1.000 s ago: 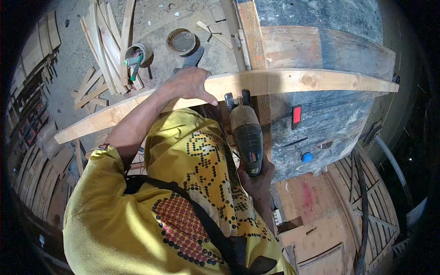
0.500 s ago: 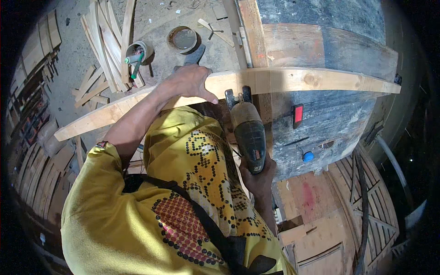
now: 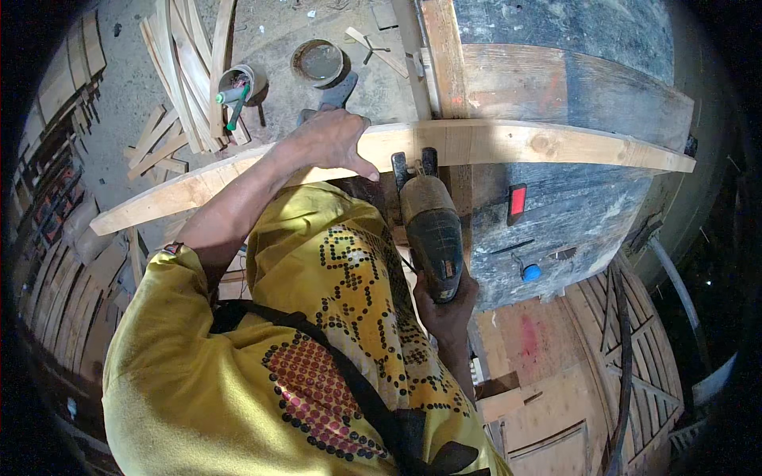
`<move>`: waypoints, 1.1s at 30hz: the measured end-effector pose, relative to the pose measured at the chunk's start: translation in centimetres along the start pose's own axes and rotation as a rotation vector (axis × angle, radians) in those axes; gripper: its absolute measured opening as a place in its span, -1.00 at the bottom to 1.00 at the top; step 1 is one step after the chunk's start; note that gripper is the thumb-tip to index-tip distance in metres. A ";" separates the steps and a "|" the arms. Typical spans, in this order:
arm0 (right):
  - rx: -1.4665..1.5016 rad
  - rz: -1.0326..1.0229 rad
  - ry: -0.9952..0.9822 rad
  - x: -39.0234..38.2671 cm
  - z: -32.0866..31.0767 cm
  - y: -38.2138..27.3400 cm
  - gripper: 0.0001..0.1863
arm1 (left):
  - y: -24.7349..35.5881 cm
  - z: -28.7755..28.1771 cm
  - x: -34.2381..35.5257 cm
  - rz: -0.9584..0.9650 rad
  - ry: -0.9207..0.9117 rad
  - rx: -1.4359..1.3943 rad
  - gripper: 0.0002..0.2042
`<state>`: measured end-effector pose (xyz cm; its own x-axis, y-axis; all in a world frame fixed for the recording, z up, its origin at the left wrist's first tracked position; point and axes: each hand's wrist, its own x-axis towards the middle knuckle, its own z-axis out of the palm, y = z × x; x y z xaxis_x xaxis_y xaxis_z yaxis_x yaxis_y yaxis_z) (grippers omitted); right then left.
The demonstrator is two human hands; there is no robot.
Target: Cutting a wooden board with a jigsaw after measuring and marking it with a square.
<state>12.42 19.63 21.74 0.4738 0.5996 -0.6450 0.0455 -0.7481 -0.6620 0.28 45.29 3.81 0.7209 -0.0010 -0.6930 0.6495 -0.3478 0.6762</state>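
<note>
A long pale wooden board (image 3: 492,143) lies crosswise before me, its right part over a blue-stained worktop (image 3: 579,198). My left hand (image 3: 333,143) grips it left of the middle, the thumb at the near edge and the fingers over the far side. In my right hand (image 3: 446,305) is a dark jigsaw (image 3: 432,226), held by its rear end. The forked front of its base touches or almost touches the board's near edge; the blade is too small to make out.
Beyond the board stand a white bucket (image 3: 255,83) with a green-handled tool and a round tub (image 3: 295,63) of grey liquid. Wood strips (image 3: 190,47) lie at far left. A red-and-black block (image 3: 517,203) and a blue cap (image 3: 531,273) rest on the worktop. A dark hose (image 3: 625,357) hangs at right.
The view has shifted slightly. Both hands keep their grips, and the jigsaw stays at nearly the same spot on the board's near edge.
</note>
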 end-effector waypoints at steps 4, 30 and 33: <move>0.012 0.003 0.001 0.1 0.3 -0.5 -0.51 | 0.1 -0.1 -0.1 0.015 0.034 0.015 -0.24; -0.076 -0.045 0.125 0.3 0.7 -1.3 -0.42 | 0.6 -1.0 0.1 0.022 0.028 0.050 -0.32; -0.043 0.018 0.118 0.6 0.9 -1.7 -0.42 | 0.9 -1.4 0.0 0.042 0.056 0.030 -0.32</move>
<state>11.85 21.47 22.17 0.5751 0.5499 -0.6057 0.0722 -0.7717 -0.6319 1.18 46.33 4.76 0.7606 0.0362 -0.6482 0.6111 -0.3768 0.6961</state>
